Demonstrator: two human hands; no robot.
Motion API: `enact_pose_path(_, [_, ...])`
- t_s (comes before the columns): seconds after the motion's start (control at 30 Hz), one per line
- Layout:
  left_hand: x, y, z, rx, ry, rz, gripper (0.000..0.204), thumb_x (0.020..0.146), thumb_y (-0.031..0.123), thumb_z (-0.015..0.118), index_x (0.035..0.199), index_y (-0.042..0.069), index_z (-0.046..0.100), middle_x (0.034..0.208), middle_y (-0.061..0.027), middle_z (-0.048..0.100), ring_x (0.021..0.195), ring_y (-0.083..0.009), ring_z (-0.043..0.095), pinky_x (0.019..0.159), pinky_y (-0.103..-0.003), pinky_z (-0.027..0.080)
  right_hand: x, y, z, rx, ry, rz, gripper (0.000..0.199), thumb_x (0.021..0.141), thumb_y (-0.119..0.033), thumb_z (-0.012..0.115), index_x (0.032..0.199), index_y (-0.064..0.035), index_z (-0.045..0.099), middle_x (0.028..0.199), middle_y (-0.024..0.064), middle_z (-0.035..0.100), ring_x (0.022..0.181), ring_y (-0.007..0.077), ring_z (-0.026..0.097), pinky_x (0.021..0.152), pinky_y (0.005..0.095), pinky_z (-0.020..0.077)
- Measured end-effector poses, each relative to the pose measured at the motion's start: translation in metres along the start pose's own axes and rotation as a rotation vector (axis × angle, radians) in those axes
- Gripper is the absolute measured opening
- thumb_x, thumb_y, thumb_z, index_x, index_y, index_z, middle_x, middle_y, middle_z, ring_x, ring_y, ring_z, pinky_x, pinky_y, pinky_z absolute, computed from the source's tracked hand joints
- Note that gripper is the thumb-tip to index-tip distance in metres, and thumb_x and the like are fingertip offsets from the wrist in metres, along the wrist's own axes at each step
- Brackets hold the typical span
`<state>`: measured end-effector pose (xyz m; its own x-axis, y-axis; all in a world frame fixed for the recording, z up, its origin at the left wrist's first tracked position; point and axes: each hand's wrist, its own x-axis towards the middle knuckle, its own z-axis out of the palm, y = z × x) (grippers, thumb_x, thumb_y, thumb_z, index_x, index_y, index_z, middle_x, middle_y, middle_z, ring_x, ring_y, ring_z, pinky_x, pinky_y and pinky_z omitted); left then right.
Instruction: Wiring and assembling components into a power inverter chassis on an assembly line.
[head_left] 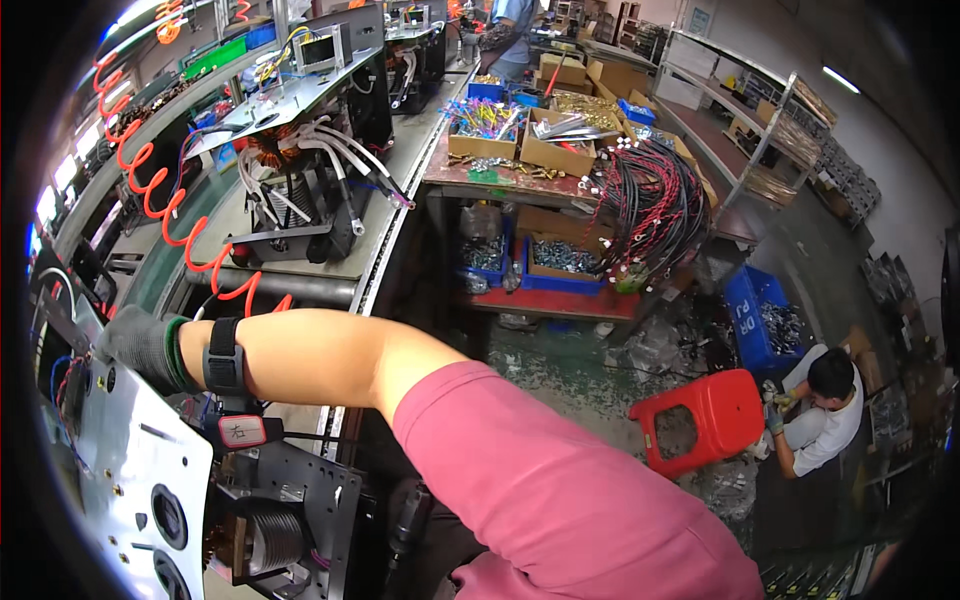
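Note:
My right arm, in a pink sleeve, reaches across to the far left. My right hand, in a grey knitted glove, is at the upper edge of a shiny metal panel with round cut-outs. Its fingers look curled in, but their tips and whatever they hold are hidden. Below the wrist, a coil assembly on a dark bracket stands next to the panel. A dark, tool-like cylinder is upright near my body. My left hand is out of view.
An orange coiled hose hangs beside another unit with loose white cables on the line. Parts boxes and a black-and-red wire bundle crowd a bench. A red stool stands near a crouching person.

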<state>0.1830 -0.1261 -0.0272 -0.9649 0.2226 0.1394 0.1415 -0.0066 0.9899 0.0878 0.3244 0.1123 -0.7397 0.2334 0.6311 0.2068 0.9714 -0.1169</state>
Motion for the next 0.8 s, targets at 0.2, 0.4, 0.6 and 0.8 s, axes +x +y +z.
enact_pose_path(0.2, [0.004, -0.002, -0.005, 0.071, -0.019, 0.031, 0.022, 0.097, 0.016, 0.066, 0.087, -0.003, 0.069, 0.074, -0.0059, 0.06, 0.068, -0.0147, 0.054, 0.062, -0.03, 0.047, -0.174, 0.009, -0.166, 1.238, 0.181, 0.29, 0.032, 0.095, -0.027, 0.058, 0.107, 0.002, 0.067, 0.09, 0.0089, 0.069, 0.081, 0.0168, 0.068, 0.063, 0.0296, 0.056])
enact_pose_path(0.4, [0.009, 0.012, -0.021, 0.393, -0.118, -0.168, 0.032, 0.097, 0.025, 0.066, 0.116, -0.001, 0.067, 0.088, -0.0057, 0.063, 0.062, -0.0154, 0.048, 0.055, -0.028, 0.042, -0.369, 0.158, -0.288, 0.188, 0.736, 1.031, 0.03, 0.096, -0.027, 0.061, 0.114, -0.006, 0.072, 0.101, 0.0084, 0.073, 0.096, 0.0164, 0.068, 0.084, 0.0346, 0.054])
enact_pose_path(0.6, [0.069, 0.038, -0.039, 0.906, -0.473, 0.351, 0.04, 0.101, 0.009, 0.044, 0.135, -0.009, 0.055, 0.142, -0.0256, 0.052, 0.126, -0.0362, 0.054, 0.106, -0.049, 0.046, -0.549, 0.293, -0.385, -0.702, 0.411, 1.555, 0.038, 0.096, -0.035, 0.051, 0.128, -0.02, 0.066, 0.125, 0.0194, 0.068, 0.118, 0.0371, 0.063, 0.1, 0.044, 0.0489])
enact_pose_path(0.8, [0.105, 0.007, -0.035, 0.487, -0.308, -0.074, 0.048, 0.1, 0.018, 0.056, 0.141, -0.005, 0.05, 0.149, -0.0211, 0.046, 0.136, -0.0296, 0.045, 0.113, -0.04, 0.037, -0.663, 0.398, -0.449, -0.922, -0.315, 1.238, 0.033, 0.097, -0.019, 0.045, 0.116, 0.0011, 0.063, 0.12, 0.0283, 0.063, 0.113, 0.0415, 0.061, 0.092, 0.0484, 0.0501])
